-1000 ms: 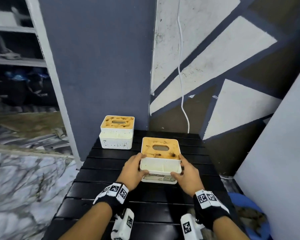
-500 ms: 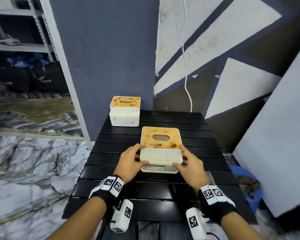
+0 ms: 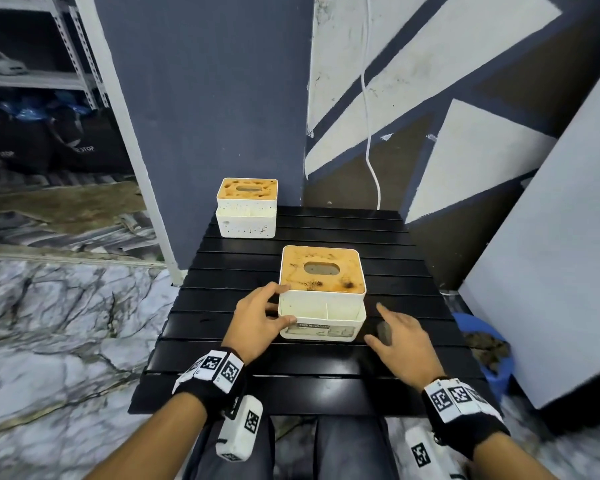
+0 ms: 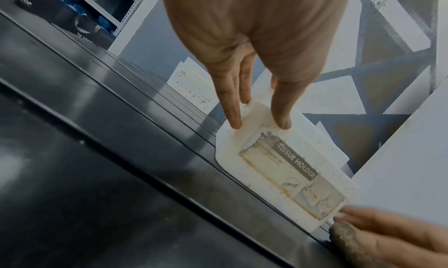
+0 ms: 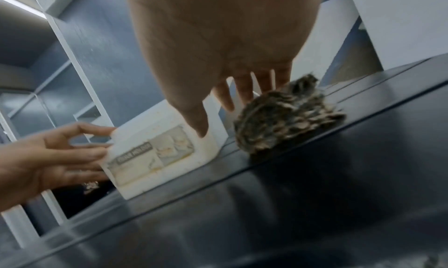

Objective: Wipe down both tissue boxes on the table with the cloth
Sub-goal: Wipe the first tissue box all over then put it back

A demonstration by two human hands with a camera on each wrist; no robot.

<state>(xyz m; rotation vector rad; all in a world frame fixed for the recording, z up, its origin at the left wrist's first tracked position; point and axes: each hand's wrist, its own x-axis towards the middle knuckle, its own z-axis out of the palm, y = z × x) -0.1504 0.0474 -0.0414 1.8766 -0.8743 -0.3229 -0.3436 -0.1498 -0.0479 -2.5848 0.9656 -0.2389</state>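
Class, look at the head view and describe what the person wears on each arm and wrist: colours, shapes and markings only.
Both forearms are bare, with no sleeves. Each wrist carries a black band set with white square tags printed with black square code patterns; the right band matches. Below each wrist hangs a white rounded block, the left wrist camera, also bearing a black code square. The hands themselves are bare, without gloves or rings.
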